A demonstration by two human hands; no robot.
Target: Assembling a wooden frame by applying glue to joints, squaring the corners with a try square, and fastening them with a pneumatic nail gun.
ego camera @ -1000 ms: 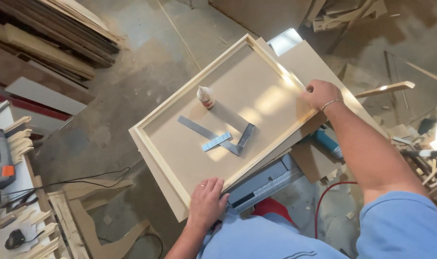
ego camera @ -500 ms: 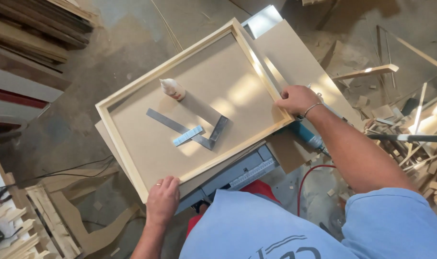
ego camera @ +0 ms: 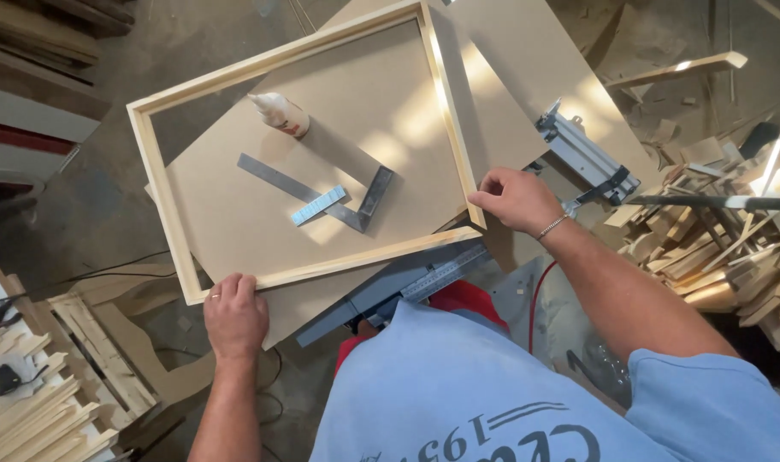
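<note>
A pale wooden frame [ego camera: 155,180] lies on a brown board [ego camera: 364,111] over a workbench. My left hand [ego camera: 234,312] grips the frame's near-left corner. At the near-right corner my right hand [ego camera: 514,198] holds the frame's edge. Inside the frame lie a metal square [ego camera: 322,198] with a small ribbed strip on it and a glue bottle [ego camera: 279,113] on its side.
A grey metal clamp or fence [ego camera: 585,156] sits right of the frame. Wood offcuts [ego camera: 715,248] pile at the right. Wooden strips [ego camera: 39,411] and a pallet piece lie at the lower left. Planks [ego camera: 31,34] lean at the upper left.
The frame has turned and slid across the board, its left side now hanging over the floor. My right hand moved from the far-right side to the near-right corner.
</note>
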